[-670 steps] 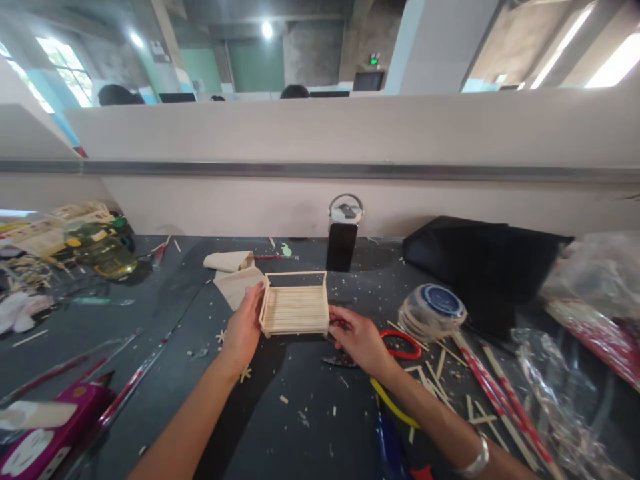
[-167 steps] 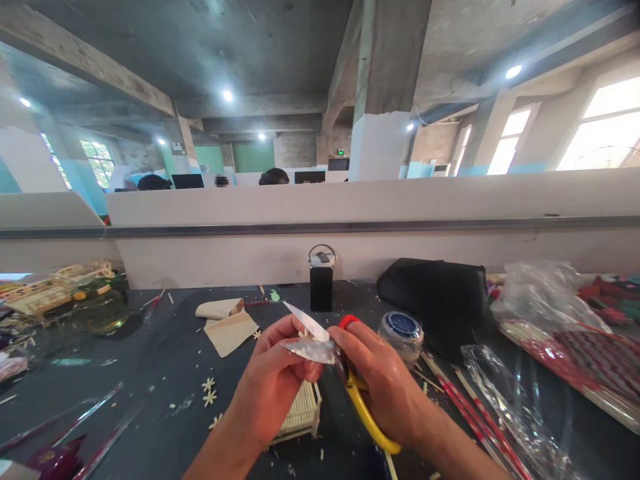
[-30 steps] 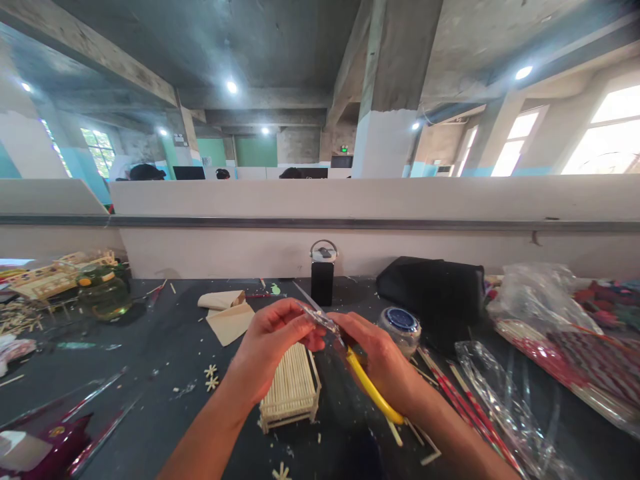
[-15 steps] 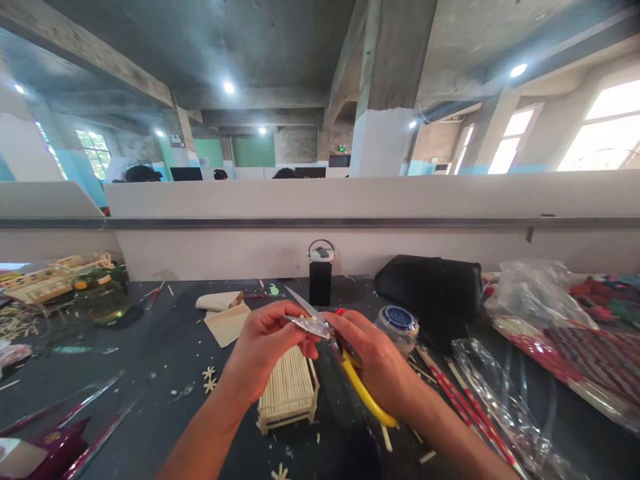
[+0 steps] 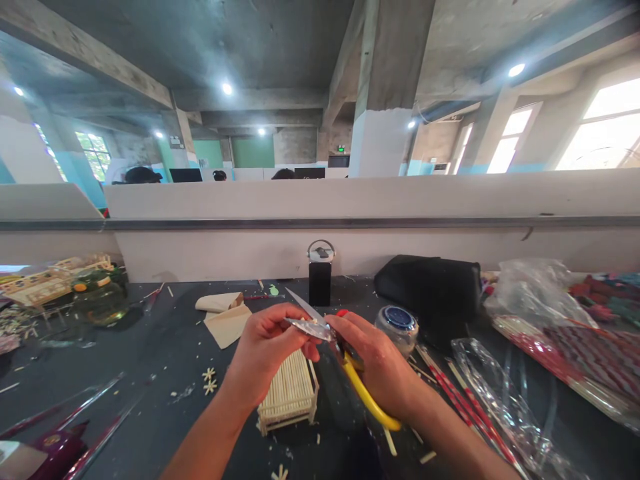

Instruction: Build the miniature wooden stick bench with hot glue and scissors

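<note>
While yellow-handled metal scissors (image 5: 357, 384) are gripped by the curled right hand (image 5: 374, 353) above the scrap-strewn black bench (image 5: 160, 347), white-walled at its far edge, the left hand (image 5: 267, 350) is pinched, its hold unclear.

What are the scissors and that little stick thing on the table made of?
Scissors' blades: probably shiny metal, since they look silvery and catch light.
Yellow handle: smooth plastic, maybe, because its colour is bright and even.
Little stick thing: wood or bamboo, dull and seemingly unpainted; its thin, straight sticks are pale straw-coloured.
</note>
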`<state>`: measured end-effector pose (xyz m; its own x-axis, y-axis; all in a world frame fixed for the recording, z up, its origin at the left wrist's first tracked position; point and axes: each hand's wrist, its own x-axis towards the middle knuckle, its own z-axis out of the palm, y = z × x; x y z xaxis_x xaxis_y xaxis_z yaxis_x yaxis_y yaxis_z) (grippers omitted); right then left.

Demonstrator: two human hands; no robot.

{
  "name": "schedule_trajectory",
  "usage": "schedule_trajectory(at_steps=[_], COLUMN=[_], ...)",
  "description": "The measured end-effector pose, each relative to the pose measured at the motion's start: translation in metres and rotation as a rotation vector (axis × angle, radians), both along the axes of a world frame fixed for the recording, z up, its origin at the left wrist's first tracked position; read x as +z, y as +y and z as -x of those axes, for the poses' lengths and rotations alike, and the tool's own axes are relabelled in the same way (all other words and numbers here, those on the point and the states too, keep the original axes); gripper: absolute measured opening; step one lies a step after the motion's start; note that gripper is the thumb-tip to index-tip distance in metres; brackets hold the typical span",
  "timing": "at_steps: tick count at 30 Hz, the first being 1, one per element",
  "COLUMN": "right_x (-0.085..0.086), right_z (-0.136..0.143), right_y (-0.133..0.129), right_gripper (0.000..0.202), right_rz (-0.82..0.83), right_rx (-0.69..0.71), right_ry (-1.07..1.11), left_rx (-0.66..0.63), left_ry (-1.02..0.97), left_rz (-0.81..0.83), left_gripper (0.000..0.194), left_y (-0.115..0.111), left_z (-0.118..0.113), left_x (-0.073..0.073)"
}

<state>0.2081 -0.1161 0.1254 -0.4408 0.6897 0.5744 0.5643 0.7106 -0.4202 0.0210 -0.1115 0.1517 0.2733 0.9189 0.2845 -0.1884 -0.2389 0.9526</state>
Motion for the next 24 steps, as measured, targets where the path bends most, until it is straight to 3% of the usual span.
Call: schedule_trajectory(at_steps=[12, 24], right_x=[-0.006, -0.012], right_z=[-0.003, -0.004], right_y=[0.003, 0.009], right_gripper=[0.039, 0.042], right_rz=[0.002, 0.024], right_rx=[0.003, -0.052], right_ry=[0.002, -0.071], left_rx=[0.0, -0.022], left_ry=[-0.044, -0.044], left_rz=[0.011, -0.019], left_gripper=[0.01, 0.007], left_y=[-0.002, 0.006], left_z=[-0.005, -0.001], left_x=[0.001, -0.008])
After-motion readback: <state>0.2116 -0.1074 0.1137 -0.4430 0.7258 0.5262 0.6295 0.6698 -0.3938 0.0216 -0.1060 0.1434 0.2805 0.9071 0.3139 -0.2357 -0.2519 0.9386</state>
